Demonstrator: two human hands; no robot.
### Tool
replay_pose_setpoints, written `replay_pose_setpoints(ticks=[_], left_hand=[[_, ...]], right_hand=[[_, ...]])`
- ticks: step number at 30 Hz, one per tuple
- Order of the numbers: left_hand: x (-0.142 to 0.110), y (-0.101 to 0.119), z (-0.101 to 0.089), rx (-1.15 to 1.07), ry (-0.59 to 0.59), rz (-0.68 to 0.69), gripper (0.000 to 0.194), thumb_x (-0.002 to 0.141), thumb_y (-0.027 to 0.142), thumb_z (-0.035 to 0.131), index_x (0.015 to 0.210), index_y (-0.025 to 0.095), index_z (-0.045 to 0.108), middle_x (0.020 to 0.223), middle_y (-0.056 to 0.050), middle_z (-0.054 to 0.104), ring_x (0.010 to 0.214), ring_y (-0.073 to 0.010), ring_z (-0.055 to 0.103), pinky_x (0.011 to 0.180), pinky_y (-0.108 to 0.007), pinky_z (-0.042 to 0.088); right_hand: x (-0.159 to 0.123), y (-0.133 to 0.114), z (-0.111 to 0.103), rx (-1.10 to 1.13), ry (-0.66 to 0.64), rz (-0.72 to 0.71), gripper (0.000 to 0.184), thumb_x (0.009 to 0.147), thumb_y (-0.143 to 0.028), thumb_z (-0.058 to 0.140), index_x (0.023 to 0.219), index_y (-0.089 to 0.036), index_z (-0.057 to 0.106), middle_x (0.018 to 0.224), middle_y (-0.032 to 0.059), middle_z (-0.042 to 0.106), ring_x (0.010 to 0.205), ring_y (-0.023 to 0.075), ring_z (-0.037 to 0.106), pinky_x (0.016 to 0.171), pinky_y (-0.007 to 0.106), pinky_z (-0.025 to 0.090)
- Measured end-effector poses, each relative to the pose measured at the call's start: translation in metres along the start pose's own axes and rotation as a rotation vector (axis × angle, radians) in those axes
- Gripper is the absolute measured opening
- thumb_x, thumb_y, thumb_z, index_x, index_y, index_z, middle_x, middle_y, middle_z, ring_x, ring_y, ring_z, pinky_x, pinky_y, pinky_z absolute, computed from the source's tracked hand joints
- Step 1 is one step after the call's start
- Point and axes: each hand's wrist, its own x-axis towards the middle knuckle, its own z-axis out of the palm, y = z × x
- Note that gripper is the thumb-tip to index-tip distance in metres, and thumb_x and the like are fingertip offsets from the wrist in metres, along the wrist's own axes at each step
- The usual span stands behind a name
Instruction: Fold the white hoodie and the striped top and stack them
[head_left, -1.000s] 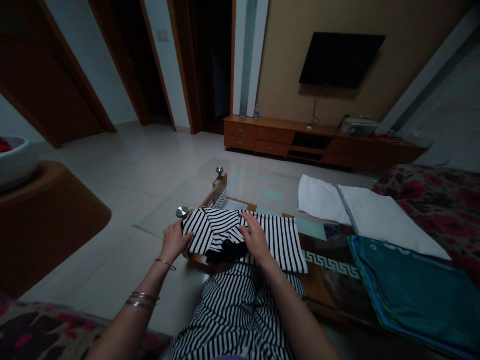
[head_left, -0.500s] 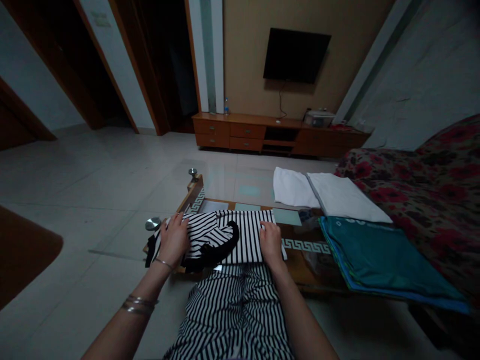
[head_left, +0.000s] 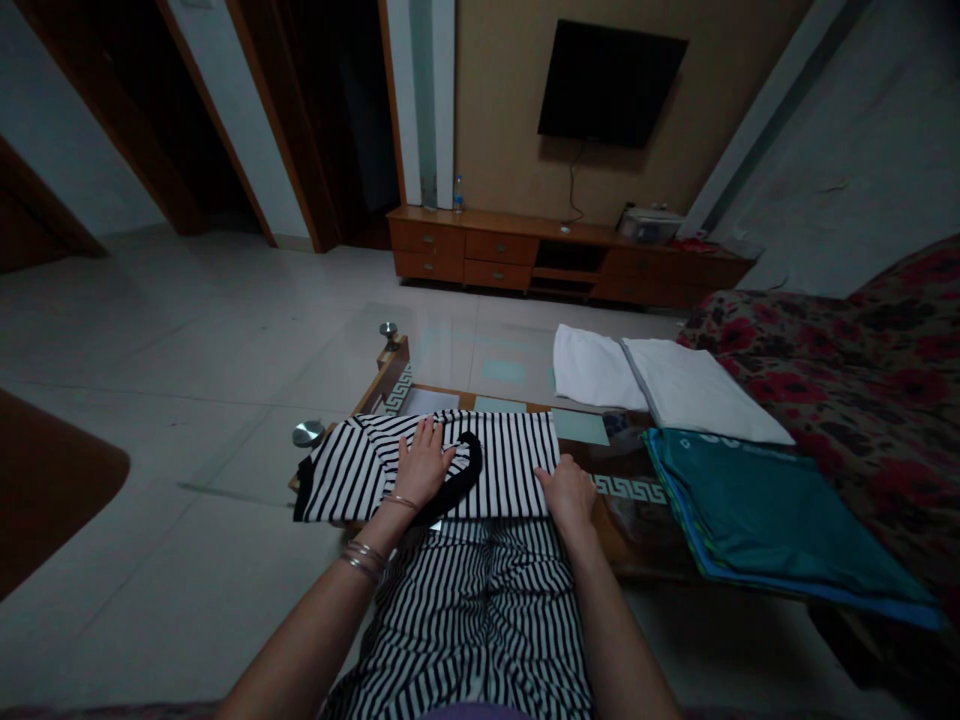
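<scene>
A black-and-white striped shirt (head_left: 517,465) with a black neckband lies folded on the glass coffee table (head_left: 637,535). My left hand (head_left: 424,465) rests flat on the shirt beside the curved neckband, fingers stretched out. At the shirt's right-hand edge is my right hand (head_left: 570,492), its thumb apart from the loosely bent fingers and no cloth visibly gripped. A black-trimmed part of the shirt reaches out to the left. My left hand covers part of the neckband.
Folded white cloths (head_left: 697,385) and a teal folded garment (head_left: 772,510) lie on the table's right side. Round metal table supports (head_left: 307,433) stand at the left. A flowered sofa (head_left: 840,350) is on the right, with a low wooden cabinet (head_left: 495,245) beyond.
My left hand has moved right, from the shirt's left part to beside the neckband. The left part now lies flatter. My right hand has shifted slightly right, its thumb spreading away from the fingers.
</scene>
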Motion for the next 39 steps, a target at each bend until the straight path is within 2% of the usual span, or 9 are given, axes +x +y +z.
replay_pose_setpoints(ticks=[4,9,11,15,19,25,28,33,39], left_hand=[[-0.001,-0.003,0.001,-0.032,0.019,0.004,0.058,0.094,0.045,0.037,0.143,0.014,0.038,0.153,-0.017,0.029,0.143,-0.0333,0.02,0.11,-0.062,0.019],[-0.003,-0.002,0.001,-0.094,0.056,-0.021,0.065,0.094,0.046,0.036,0.148,0.01,0.027,0.153,-0.02,0.029,0.143,-0.0324,0.019,0.111,-0.06,0.018],[-0.003,-0.005,0.003,-0.129,0.081,-0.027,0.062,0.096,0.04,0.033,0.148,0.008,0.026,0.152,-0.02,0.03,0.143,-0.03,0.022,0.112,-0.057,0.019],[0.0,-0.015,0.012,-0.25,0.119,-0.098,0.052,0.092,0.015,0.028,0.142,0.008,0.038,0.149,-0.016,0.039,0.141,-0.0233,0.03,0.114,-0.047,0.024],[0.008,-0.031,0.014,-0.427,0.023,-0.12,0.06,0.078,0.0,0.031,0.134,0.01,0.05,0.149,-0.013,0.04,0.141,-0.0213,0.03,0.115,-0.044,0.025],[0.023,-0.072,-0.018,-0.627,-0.207,0.022,0.041,0.081,0.014,0.042,0.113,0.016,0.068,0.122,-0.005,0.066,0.117,-0.0189,0.058,0.106,-0.033,0.04],[0.022,-0.082,-0.032,-0.616,-0.272,0.11,0.039,0.082,0.019,0.045,0.114,0.019,0.067,0.121,-0.003,0.067,0.114,-0.0179,0.059,0.104,-0.03,0.04],[0.004,-0.053,-0.025,-0.245,-0.195,0.184,0.04,0.088,0.028,0.045,0.125,0.02,0.059,0.142,-0.009,0.049,0.132,-0.0246,0.041,0.109,-0.044,0.033],[-0.013,-0.018,-0.011,-0.029,-0.194,0.043,0.05,0.094,0.037,0.038,0.142,0.023,0.041,0.155,-0.009,0.029,0.142,-0.0345,0.022,0.108,-0.063,0.021]], right_hand=[[0.02,0.015,-0.002,0.175,-0.109,-0.003,0.03,0.081,-0.03,0.062,0.103,-0.011,0.062,0.104,0.0191,0.067,0.099,0.0293,0.064,0.084,0.038,0.046],[0.044,0.03,-0.001,0.836,-0.345,0.066,0.022,0.079,-0.025,0.062,0.096,-0.01,0.065,0.099,0.0131,0.071,0.088,0.0218,0.068,0.078,0.031,0.053],[0.049,0.032,-0.001,1.027,-0.446,0.094,0.022,0.082,-0.029,0.061,0.092,-0.011,0.068,0.096,0.0127,0.072,0.088,0.0218,0.068,0.078,0.032,0.055],[0.051,0.032,-0.005,1.14,-0.593,0.106,0.021,0.082,-0.03,0.063,0.089,-0.011,0.068,0.095,0.0139,0.073,0.09,0.0227,0.069,0.085,0.035,0.054],[0.044,0.027,-0.008,1.23,-0.747,0.049,0.021,0.08,-0.026,0.063,0.096,-0.013,0.066,0.103,0.0129,0.071,0.095,0.0228,0.068,0.09,0.037,0.052],[0.032,0.022,-0.012,1.218,-0.718,-0.073,0.041,0.078,-0.028,0.063,0.117,-0.017,0.058,0.118,0.0107,0.066,0.108,0.0235,0.063,0.092,0.037,0.052],[0.029,0.022,-0.014,1.268,-0.708,-0.117,0.046,0.075,-0.028,0.065,0.118,-0.016,0.057,0.121,0.0113,0.064,0.111,0.0249,0.062,0.095,0.038,0.05],[0.027,0.018,-0.018,1.347,-0.687,-0.124,0.053,0.069,-0.031,0.071,0.118,-0.017,0.058,0.118,0.0102,0.066,0.112,0.0263,0.061,0.097,0.04,0.049],[0.025,-0.006,-0.031,1.473,-0.618,-0.135,0.048,0.068,-0.03,0.073,0.114,-0.02,0.061,0.109,0.0059,0.07,0.108,0.0255,0.064,0.095,0.04,0.051]])
